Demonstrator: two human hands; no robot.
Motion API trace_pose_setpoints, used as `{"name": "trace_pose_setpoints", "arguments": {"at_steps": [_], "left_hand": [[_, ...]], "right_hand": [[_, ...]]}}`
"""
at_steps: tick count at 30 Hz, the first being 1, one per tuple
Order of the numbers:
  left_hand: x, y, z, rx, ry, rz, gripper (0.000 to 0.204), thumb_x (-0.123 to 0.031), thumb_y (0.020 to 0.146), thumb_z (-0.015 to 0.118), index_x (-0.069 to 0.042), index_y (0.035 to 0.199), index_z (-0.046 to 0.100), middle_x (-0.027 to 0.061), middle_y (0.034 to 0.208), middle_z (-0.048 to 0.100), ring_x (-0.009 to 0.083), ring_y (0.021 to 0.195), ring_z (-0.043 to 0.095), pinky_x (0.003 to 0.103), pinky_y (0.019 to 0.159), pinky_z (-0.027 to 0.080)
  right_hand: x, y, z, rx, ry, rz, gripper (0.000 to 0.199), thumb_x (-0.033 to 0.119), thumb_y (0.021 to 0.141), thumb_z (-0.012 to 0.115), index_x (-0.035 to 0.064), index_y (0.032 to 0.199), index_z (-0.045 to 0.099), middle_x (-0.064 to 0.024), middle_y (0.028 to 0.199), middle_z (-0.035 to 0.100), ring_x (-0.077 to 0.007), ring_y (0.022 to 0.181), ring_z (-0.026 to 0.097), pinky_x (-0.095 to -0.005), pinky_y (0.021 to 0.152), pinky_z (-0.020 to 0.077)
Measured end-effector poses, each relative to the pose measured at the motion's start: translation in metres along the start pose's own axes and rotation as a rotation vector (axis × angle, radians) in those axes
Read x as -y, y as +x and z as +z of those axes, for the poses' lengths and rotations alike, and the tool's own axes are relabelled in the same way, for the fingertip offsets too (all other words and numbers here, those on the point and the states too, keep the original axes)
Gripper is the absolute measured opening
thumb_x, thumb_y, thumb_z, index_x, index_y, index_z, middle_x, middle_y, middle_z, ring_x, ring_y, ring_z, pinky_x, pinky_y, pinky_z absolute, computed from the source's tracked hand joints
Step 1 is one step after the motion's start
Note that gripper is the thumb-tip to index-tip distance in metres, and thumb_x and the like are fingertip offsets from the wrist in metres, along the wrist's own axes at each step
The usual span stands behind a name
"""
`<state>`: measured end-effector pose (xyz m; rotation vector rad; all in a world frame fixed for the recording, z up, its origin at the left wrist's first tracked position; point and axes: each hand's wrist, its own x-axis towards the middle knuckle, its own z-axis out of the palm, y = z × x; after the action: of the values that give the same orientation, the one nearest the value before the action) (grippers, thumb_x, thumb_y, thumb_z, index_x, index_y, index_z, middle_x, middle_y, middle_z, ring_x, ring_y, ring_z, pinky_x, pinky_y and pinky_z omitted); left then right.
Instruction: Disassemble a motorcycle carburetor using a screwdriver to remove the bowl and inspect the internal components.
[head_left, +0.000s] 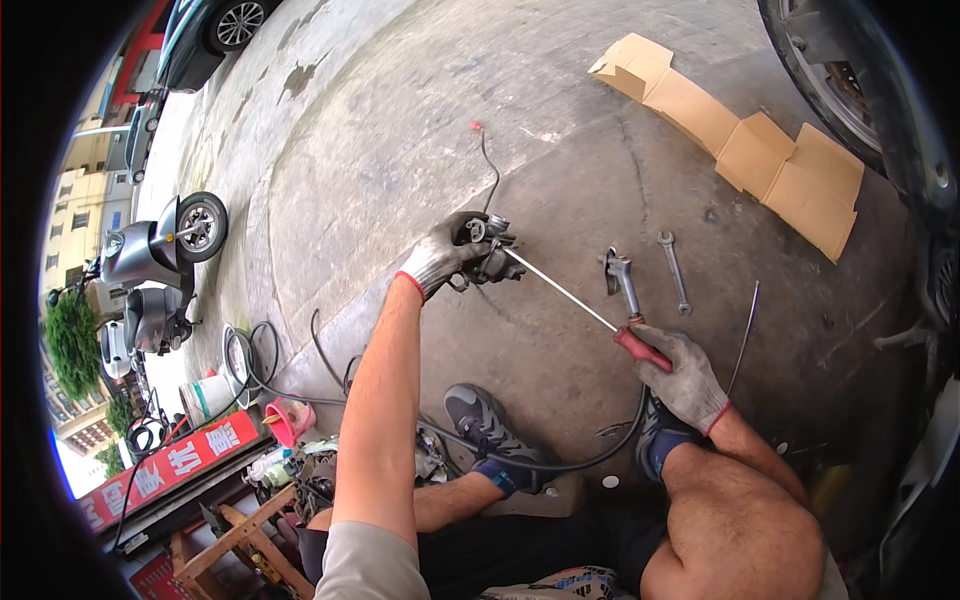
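My left hand (447, 250), in a grey-white glove with dark fingertips, is closed around a small dark metal engine part (494, 252) that looks like a carburetor. It holds the part up over the concrete floor. In my right hand (685, 375), also gloved, is the red handle of a long screwdriver (565, 290). The thin shaft points up and left, and its tip meets the right side of the part; the exact spot is too small to make out. Just beyond my right hand lies a grey metal tool (622, 282), perhaps an air gun. To its right is an open-end wrench (675, 272).
A black hose (560, 467) curves across the floor by my shoes. A thin rod (743, 338) lies to the right. Flattened cardboard (740, 140) sits near a wheel (830, 80). At left are a pink bucket (290, 422), a wooden frame (240, 540) and a parked scooter (150, 255).
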<state>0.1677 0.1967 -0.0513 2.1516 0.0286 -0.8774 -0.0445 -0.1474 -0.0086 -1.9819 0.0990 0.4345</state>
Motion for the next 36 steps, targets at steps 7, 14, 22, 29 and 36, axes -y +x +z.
{"name": "trace_pose_setpoints", "arguments": {"at_steps": [7, 14, 22, 29, 36], "left_hand": [[0.006, -0.001, 0.000, 0.018, -0.043, -0.006, 0.051, -0.009, 0.088, 0.070, -0.003, 0.136, 0.054, 0.0088, 0.123, 0.065, 0.0174, 0.110, 0.062, 0.032, 0.097, 0.051], [0.007, 0.001, 0.002, 0.015, -0.009, -0.012, 0.052, -0.008, 0.088, 0.069, -0.002, 0.137, 0.053, 0.0086, 0.122, 0.065, 0.0170, 0.108, 0.062, 0.032, 0.096, 0.051], [0.005, -0.004, 0.000, 0.025, -0.094, -0.026, 0.053, -0.008, 0.089, 0.070, -0.003, 0.138, 0.052, 0.0088, 0.125, 0.065, 0.0179, 0.111, 0.062, 0.032, 0.097, 0.052], [-0.009, -0.002, -0.001, 0.050, 0.069, -0.036, 0.056, -0.010, 0.088, 0.073, -0.003, 0.139, 0.052, 0.0088, 0.127, 0.064, 0.0182, 0.113, 0.061, 0.033, 0.099, 0.051], [-0.015, -0.011, -0.002, 0.095, 0.098, -0.007, 0.054, -0.040, 0.096, 0.062, -0.007, 0.137, 0.058, 0.0123, 0.126, 0.067, 0.0230, 0.111, 0.064, 0.035, 0.097, 0.049]], "right_hand": [[0.003, 0.000, -0.002, 0.017, -0.002, -0.009, 0.044, 0.011, 0.083, 0.072, 0.0064, 0.126, 0.065, -0.0180, 0.111, 0.069, -0.0340, 0.101, 0.067, -0.0393, 0.089, 0.0518], [0.002, 0.001, -0.001, -0.016, 0.004, -0.057, 0.044, 0.013, 0.084, 0.072, 0.0068, 0.127, 0.065, -0.0179, 0.110, 0.069, -0.0349, 0.099, 0.066, -0.0399, 0.087, 0.0517], [-0.005, 0.008, -0.003, 0.221, 0.678, 0.434, 0.039, 0.013, 0.089, 0.064, 0.0003, 0.125, 0.064, -0.0068, 0.091, 0.069, -0.0107, 0.067, 0.061, -0.0250, 0.060, 0.0481], [-0.018, 0.007, -0.004, 0.280, 1.038, 0.542, 0.042, 0.020, 0.091, 0.064, -0.0007, 0.128, 0.062, -0.0003, 0.084, 0.063, -0.0043, 0.061, 0.053, -0.0191, 0.052, 0.0394], [-0.016, 0.003, -0.004, 0.315, 0.615, 0.436, 0.043, 0.019, 0.091, 0.064, -0.0004, 0.130, 0.062, 0.0019, 0.084, 0.062, -0.0037, 0.066, 0.053, -0.0207, 0.057, 0.0415]]}}
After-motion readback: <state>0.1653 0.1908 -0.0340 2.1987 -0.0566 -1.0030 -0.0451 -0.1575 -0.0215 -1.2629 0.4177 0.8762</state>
